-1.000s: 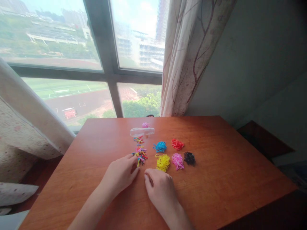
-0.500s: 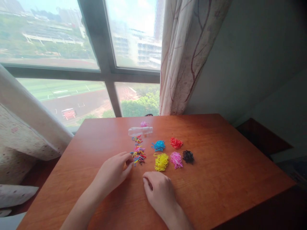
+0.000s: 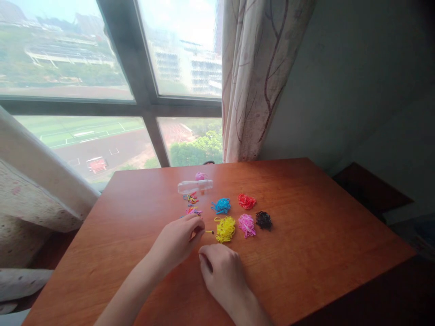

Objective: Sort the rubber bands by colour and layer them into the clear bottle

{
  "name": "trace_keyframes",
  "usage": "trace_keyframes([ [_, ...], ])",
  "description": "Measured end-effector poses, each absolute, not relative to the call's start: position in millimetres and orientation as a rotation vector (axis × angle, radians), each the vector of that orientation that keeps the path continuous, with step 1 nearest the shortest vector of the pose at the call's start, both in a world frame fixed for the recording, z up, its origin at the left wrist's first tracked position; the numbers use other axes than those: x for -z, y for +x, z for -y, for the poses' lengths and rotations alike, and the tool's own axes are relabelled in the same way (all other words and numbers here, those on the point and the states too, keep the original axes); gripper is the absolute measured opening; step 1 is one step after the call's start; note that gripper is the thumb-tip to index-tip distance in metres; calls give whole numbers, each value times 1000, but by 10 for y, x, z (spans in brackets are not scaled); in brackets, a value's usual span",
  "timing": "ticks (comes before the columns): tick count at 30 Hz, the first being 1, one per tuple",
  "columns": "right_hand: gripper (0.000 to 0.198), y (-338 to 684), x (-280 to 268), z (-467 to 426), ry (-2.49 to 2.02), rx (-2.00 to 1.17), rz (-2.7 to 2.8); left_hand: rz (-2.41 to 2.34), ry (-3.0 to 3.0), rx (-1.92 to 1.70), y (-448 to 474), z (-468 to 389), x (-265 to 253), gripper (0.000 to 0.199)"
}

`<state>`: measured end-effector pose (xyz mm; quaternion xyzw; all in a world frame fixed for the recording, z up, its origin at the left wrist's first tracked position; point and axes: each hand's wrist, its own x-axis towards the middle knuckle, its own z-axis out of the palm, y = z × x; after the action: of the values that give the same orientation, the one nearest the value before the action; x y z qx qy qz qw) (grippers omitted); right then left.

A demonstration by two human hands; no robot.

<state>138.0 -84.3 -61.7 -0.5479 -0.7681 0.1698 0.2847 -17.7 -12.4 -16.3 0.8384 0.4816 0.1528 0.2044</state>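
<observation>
My left hand (image 3: 180,237) is closed in a pinch, and a thin yellow rubber band (image 3: 209,232) with a dark bit at its end sticks out from the fingertips. Behind that hand lies a mixed pile of coloured rubber bands (image 3: 192,211), partly hidden by it. My right hand (image 3: 224,267) rests on the table with curled fingers; what they hold, if anything, is hidden. Just beyond it is a yellow pile of rubber bands (image 3: 225,228). Around that lie a blue pile (image 3: 221,206), a pink pile (image 3: 246,225), a red pile (image 3: 246,201) and a black pile (image 3: 264,220).
A clear plastic bottle (image 3: 195,186) lies on its side toward the back of the wooden table (image 3: 306,235), with a pink object (image 3: 200,175) behind it. A window (image 3: 146,104) and curtains (image 3: 251,81) stand beyond the table's far edge.
My left hand has moved right from the mixed pile toward the yellow pile, with the yellow band now showing at its fingertips. My right hand stays nearly in place; the view has shifted slightly.
</observation>
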Motion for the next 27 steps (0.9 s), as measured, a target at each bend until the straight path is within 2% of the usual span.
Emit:
trace_keyframes([
  [7,14,1394,596,823,-1576,-498,1778,-1384,2261,-445,-417,178,231,18],
  [11,28,1334,576,757,-1586,-533,1814,-1364,2239,-436,-452,224,225,18],
  [16,18,1271,578,711,-1626,-506,1831,-1331,2212,-428,-450,237,208,18],
  [27,19,1504,563,909,-1634,-478,1726,-1367,2239,-478,-214,227,208,16],
])
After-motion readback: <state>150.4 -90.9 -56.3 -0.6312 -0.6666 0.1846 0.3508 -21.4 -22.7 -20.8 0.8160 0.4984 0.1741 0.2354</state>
